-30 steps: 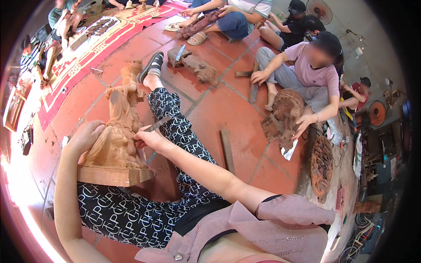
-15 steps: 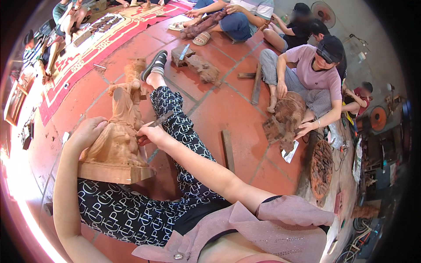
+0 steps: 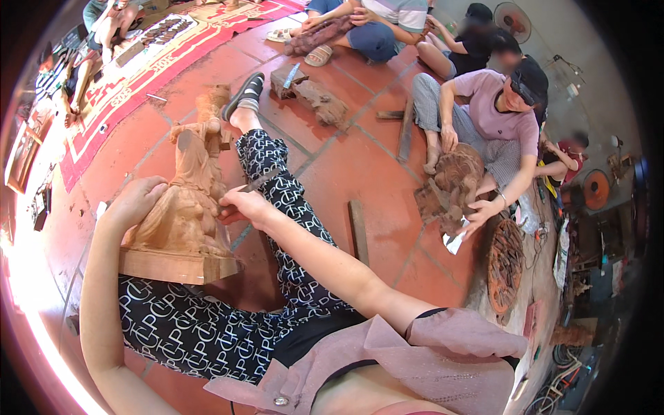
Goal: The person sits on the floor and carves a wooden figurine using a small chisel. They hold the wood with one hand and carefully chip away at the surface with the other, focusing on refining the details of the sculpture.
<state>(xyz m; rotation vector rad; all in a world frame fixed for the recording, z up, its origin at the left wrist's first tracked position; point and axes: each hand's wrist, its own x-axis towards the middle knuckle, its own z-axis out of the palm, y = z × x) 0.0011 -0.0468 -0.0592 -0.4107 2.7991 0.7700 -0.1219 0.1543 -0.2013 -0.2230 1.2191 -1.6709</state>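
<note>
A light-brown wooden carving [image 3: 190, 180] of a robed figure on a square base stands upright on my lap, over my black-and-white patterned trousers [image 3: 200, 328]. My left hand [image 3: 140, 199] curls over its left side and grips it. Close against the carving's right side is my right hand [image 3: 243, 207], its fingers closed round a thin, dark, flat carving tool [image 3: 265, 178]. One end of that tool sticks out behind the hand toward my leg. The working end, by the carving, is hidden by my fingers.
On the red tile floor lie a wooden bar [image 3: 357, 232], another carving [image 3: 318, 102] and crossed wood pieces [image 3: 405, 128]. To the right a seated co-worker [image 3: 498, 111] holds a dark carving [image 3: 456, 180]. A round tray [image 3: 505, 266] of tools stands nearer. A red patterned mat [image 3: 159, 66] lies far left.
The carving and my left hand have shifted slightly left in view. My right hand stays beside the carving with the tool, slightly higher. The co-worker's hand by the white paper has changed pose.
</note>
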